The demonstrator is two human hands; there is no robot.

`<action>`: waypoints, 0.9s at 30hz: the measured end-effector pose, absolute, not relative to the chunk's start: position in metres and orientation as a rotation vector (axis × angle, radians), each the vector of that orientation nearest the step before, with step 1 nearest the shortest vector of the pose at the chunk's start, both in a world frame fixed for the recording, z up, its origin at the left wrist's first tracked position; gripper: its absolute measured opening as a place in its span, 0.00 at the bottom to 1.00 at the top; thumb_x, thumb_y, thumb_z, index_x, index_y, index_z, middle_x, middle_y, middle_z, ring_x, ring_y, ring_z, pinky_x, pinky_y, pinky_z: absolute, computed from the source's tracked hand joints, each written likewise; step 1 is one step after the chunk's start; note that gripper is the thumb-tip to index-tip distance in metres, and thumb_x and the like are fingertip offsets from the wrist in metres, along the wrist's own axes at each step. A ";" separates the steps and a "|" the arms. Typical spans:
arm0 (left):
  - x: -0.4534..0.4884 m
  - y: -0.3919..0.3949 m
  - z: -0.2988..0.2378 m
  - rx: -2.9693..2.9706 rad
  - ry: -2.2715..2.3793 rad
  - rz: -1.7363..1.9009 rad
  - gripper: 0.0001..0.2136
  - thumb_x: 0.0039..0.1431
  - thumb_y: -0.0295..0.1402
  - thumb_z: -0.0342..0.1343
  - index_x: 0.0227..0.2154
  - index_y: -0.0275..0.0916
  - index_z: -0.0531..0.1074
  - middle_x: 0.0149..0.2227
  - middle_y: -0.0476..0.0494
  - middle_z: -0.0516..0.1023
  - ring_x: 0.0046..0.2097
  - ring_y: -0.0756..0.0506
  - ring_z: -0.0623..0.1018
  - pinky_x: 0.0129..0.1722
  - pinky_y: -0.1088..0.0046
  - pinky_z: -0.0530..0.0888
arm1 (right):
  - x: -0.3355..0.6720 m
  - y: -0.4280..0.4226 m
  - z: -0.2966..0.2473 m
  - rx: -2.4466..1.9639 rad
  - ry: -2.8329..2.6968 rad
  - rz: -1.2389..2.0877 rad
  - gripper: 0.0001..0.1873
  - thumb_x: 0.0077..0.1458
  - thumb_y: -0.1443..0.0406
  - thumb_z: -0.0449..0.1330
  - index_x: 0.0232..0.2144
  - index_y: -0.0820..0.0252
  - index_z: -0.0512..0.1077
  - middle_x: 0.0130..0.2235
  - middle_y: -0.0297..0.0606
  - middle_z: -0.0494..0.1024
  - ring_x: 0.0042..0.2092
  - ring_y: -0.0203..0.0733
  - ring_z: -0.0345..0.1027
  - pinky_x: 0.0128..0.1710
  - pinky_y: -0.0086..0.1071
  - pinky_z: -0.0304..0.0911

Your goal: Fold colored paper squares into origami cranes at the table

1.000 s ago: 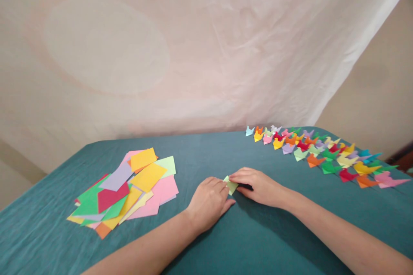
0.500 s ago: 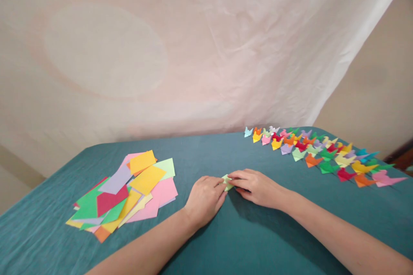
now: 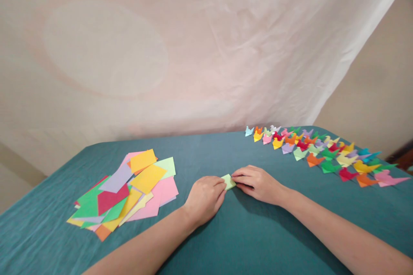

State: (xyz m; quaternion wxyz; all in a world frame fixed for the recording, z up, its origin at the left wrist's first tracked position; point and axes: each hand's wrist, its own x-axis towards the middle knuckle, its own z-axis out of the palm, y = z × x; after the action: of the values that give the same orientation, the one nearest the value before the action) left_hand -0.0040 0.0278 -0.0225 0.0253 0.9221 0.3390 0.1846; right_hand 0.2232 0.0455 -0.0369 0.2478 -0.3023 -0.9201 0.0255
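Observation:
A small folded piece of light green paper (image 3: 229,182) lies on the teal cloth between my two hands. My left hand (image 3: 206,197) is closed, its fingertips on the paper's left edge. At the paper's right corner, the fingers of my right hand (image 3: 256,184) are drawn together in a pinch. Most of the folded paper's top face shows; its far left part is hidden under the left fingertips.
To the left is a loose pile of coloured paper sheets (image 3: 145,178). Several rows of small folded paper birds (image 3: 300,153) stand at the back right on the teal tablecloth (image 3: 206,150). A pale hanging cloth (image 3: 193,51) rises behind the table.
My right hand has shifted slightly right, from over the green paper to its right corner, so more of the paper shows. My left hand has stayed nearly in place.

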 end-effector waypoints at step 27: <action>-0.005 0.029 -0.025 2.828 1.046 0.573 0.11 0.62 0.30 0.45 0.41 0.38 0.72 0.44 0.45 0.76 0.45 0.46 0.75 0.49 0.67 0.69 | 0.226 0.046 -0.040 -0.755 -2.565 -0.111 0.11 0.60 0.69 0.51 0.41 0.60 0.72 0.42 0.41 0.76 0.40 0.39 0.70 0.41 0.34 0.65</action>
State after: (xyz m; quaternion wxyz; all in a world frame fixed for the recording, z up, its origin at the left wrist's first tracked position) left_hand -0.0052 0.0288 -0.0252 0.0363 0.9208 0.3405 0.1866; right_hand 0.2263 0.0460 -0.0399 0.2306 -0.2744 -0.9327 -0.0405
